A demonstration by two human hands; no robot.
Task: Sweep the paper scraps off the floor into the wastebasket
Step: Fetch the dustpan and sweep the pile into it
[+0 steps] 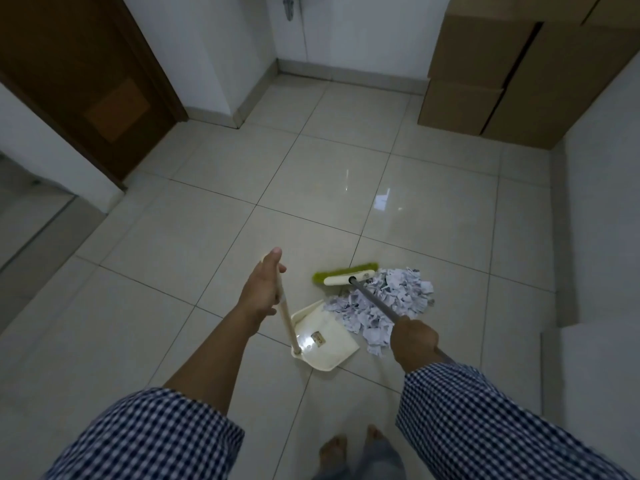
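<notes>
A pile of torn white paper scraps (388,299) lies on the tiled floor, just right of a cream dustpan (329,344). The dustpan's mouth faces the pile and its pan holds no scraps. My left hand (261,287) grips the top of the dustpan's long upright handle. My right hand (414,339) grips the grey pole of a broom. The broom's cream head with green bristles (346,276) rests on the floor at the far edge of the pile. No wastebasket is in view.
Stacked cardboard boxes (491,74) stand against the back right wall. A brown wooden door (86,84) is at the left. A white ledge (595,358) runs along the right. My bare feet (353,448) are at the bottom. Open tile floor stretches ahead.
</notes>
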